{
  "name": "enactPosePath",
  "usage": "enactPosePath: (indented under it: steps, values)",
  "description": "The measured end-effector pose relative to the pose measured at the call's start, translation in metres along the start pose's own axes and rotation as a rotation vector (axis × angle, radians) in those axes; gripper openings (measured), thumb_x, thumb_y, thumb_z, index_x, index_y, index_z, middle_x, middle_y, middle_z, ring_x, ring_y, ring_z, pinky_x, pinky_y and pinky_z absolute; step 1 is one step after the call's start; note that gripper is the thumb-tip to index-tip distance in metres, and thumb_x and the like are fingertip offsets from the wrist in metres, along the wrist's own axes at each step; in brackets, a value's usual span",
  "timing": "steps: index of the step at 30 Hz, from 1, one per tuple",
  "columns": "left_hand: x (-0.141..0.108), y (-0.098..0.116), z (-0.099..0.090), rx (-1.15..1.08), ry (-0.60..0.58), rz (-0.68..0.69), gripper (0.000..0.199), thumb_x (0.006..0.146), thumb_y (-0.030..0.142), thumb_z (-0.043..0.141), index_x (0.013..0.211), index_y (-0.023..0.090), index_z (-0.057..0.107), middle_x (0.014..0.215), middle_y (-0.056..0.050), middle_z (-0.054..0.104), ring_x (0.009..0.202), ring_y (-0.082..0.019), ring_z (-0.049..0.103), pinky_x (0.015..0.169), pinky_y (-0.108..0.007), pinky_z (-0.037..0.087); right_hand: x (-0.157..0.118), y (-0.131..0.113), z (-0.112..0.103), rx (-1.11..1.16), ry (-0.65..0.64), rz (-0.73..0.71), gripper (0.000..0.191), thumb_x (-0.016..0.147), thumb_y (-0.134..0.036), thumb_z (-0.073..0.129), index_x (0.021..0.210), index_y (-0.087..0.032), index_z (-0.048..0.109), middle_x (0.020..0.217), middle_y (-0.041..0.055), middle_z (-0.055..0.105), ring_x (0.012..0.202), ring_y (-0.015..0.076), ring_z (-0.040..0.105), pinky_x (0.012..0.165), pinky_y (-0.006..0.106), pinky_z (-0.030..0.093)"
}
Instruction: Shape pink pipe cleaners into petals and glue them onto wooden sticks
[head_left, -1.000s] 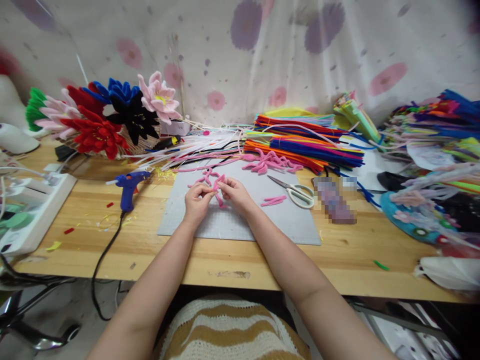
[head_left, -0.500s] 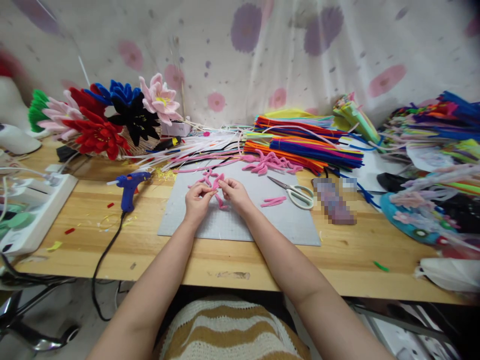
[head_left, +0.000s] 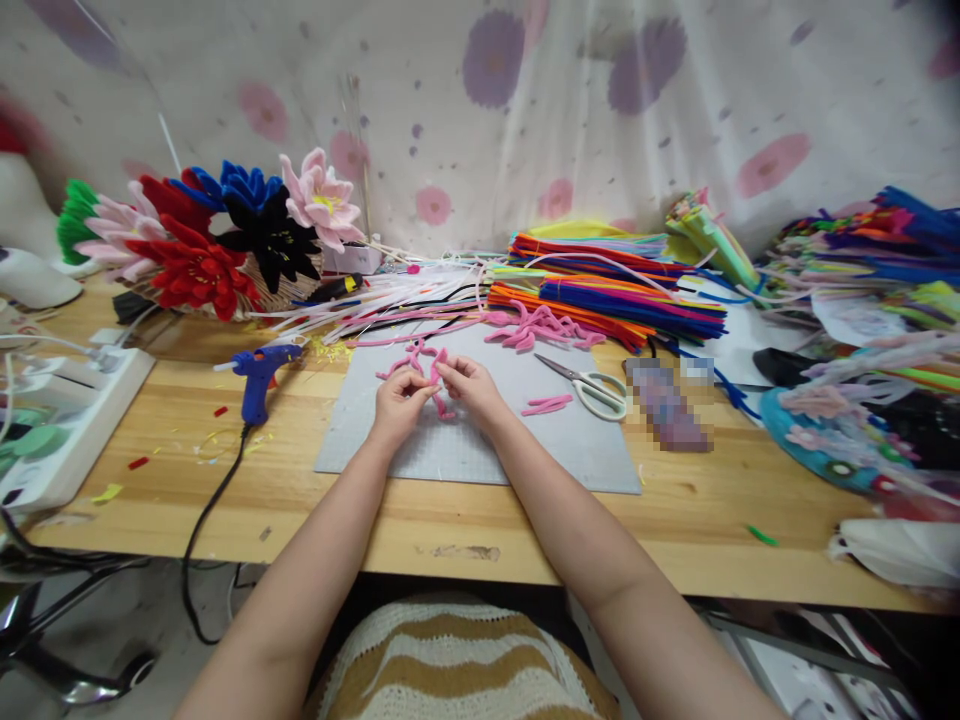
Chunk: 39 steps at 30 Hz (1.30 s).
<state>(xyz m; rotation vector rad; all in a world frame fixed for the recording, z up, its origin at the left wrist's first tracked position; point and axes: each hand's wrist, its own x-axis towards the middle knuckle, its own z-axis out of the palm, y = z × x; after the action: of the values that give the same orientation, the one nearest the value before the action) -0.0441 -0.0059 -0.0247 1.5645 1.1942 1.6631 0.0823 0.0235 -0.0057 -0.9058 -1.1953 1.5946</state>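
Above the grey mat (head_left: pixel 480 455), my left hand (head_left: pixel 401 402) is closed, its fingertips pinching a bent pink pipe cleaner (head_left: pixel 442 364). My right hand (head_left: pixel 469 388) pinches the same piece from the other side, close to the left fingertips. Other pink fuzzy pieces (head_left: pixel 418 352) lie on the mat just behind and beneath the hands. Several short pink strips (head_left: pixel 547 404) rest right of my right hand, beside scissors (head_left: pixel 600 394) with pale handles. A cluster of curled pink pieces (head_left: pixel 536 326) lies at the mat's back edge.
A blue glue gun (head_left: pixel 259 381) with a black cable lies left of the mat. Behind it stand fuzzy flowers (head_left: pixel 202 262). Bundles of coloured pipe cleaners (head_left: pixel 630 300) lie at the back. A white power strip (head_left: pixel 90 425) is far left, a blurred-out object (head_left: pixel 667 405) right.
My left hand has shifted very slightly to the right, its fingers more closely gathered on the pink piece. My right hand has barely moved.
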Motion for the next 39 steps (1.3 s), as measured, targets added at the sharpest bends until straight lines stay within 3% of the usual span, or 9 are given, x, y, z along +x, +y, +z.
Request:
enactPosePath:
  steps: [6, 15, 20, 23, 25, 28, 33, 37, 39]
  values:
    - [-0.002, 0.0, -0.002, 0.013, 0.027, 0.052, 0.015, 0.063, 0.019, 0.07, 0.056, 0.018, 0.056, 0.059, 0.002, 0.053, 0.059, -0.011, 0.049, 0.059, -0.026, 0.04, -0.002, 0.0, 0.002, 0.02, -0.033, 0.017, 0.036, 0.058, -0.043, 0.069, 0.058, -0.018, 0.043, 0.045, -0.0086, 0.038, 0.041, 0.0034, 0.028, 0.042, 0.02, 0.02]
    - [0.001, 0.004, -0.003, 0.008, 0.076, 0.006, 0.015, 0.063, 0.021, 0.07, 0.057, 0.018, 0.056, 0.061, 0.002, 0.053, 0.062, -0.011, 0.05, 0.062, -0.026, 0.041, 0.001, 0.006, 0.002, 0.029, -0.052, 0.091, 0.04, 0.061, -0.054, 0.063, 0.064, -0.018, 0.046, 0.049, -0.0081, 0.04, 0.04, 0.0035, 0.028, 0.042, 0.02, 0.02]
    - [0.008, -0.001, -0.017, 0.076, 0.202, -0.069, 0.013, 0.063, 0.027, 0.07, 0.064, 0.017, 0.061, 0.067, 0.001, 0.056, 0.064, -0.01, 0.051, 0.061, -0.024, 0.04, -0.002, 0.003, -0.01, -0.554, 0.094, -0.052, 0.036, 0.067, -0.054, 0.059, 0.066, -0.019, 0.053, 0.056, -0.0034, 0.048, 0.051, 0.008, 0.04, 0.051, 0.022, 0.027]
    - [0.012, -0.009, -0.027, 0.145, 0.255, -0.108, 0.014, 0.065, 0.03, 0.069, 0.068, 0.018, 0.064, 0.067, 0.001, 0.057, 0.061, -0.01, 0.049, 0.058, -0.024, 0.038, -0.008, 0.001, -0.012, -0.948, 0.029, -0.074, 0.028, 0.061, -0.043, 0.069, 0.063, -0.02, 0.054, 0.06, -0.0012, 0.054, 0.056, 0.0108, 0.043, 0.054, 0.024, 0.026]
    - [0.014, -0.014, -0.033, 0.221, 0.281, -0.12, 0.014, 0.064, 0.031, 0.069, 0.069, 0.018, 0.065, 0.066, 0.001, 0.058, 0.06, -0.011, 0.048, 0.058, -0.025, 0.037, -0.011, 0.002, -0.011, -1.04, 0.006, -0.072, 0.021, 0.062, -0.035, 0.068, 0.061, -0.02, 0.054, 0.059, -0.0005, 0.055, 0.056, 0.0114, 0.044, 0.055, 0.025, 0.025]
    - [0.015, -0.02, -0.04, 0.37, 0.255, -0.096, 0.011, 0.062, 0.029, 0.071, 0.067, 0.02, 0.067, 0.063, 0.0, 0.057, 0.06, -0.013, 0.047, 0.062, -0.028, 0.037, -0.009, 0.004, -0.011, -0.868, 0.029, -0.049, 0.017, 0.068, -0.032, 0.062, 0.06, -0.019, 0.053, 0.055, -0.0009, 0.054, 0.053, 0.0106, 0.044, 0.053, 0.024, 0.028]
    - [0.012, -0.021, -0.041, 0.562, 0.236, -0.04, 0.014, 0.057, 0.024, 0.073, 0.07, 0.023, 0.068, 0.062, -0.001, 0.053, 0.066, -0.019, 0.047, 0.074, -0.035, 0.036, -0.003, 0.005, -0.013, -0.169, -0.002, 0.041, 0.026, 0.062, -0.039, 0.065, 0.07, -0.017, 0.053, 0.057, -0.0026, 0.057, 0.049, 0.0076, 0.048, 0.05, 0.021, 0.038]
    - [0.006, -0.005, -0.031, 0.633, 0.34, 0.034, 0.035, 0.058, 0.011, 0.066, 0.091, 0.021, 0.062, 0.079, -0.003, 0.056, 0.075, -0.02, 0.048, 0.079, -0.037, 0.035, -0.002, 0.005, -0.014, -0.005, 0.019, 0.059, 0.032, 0.055, -0.038, 0.072, 0.067, -0.015, 0.053, 0.058, -0.0017, 0.059, 0.052, 0.0077, 0.054, 0.053, 0.021, 0.043]
    - [0.002, 0.002, -0.022, 0.589, 0.193, 0.087, 0.028, 0.065, 0.011, 0.061, 0.091, 0.02, 0.059, 0.08, -0.004, 0.056, 0.073, -0.018, 0.047, 0.075, -0.034, 0.037, -0.002, 0.006, -0.013, 0.03, 0.011, 0.065, 0.033, 0.054, -0.039, 0.073, 0.067, -0.015, 0.055, 0.059, -0.0015, 0.059, 0.053, 0.0079, 0.055, 0.055, 0.022, 0.045]
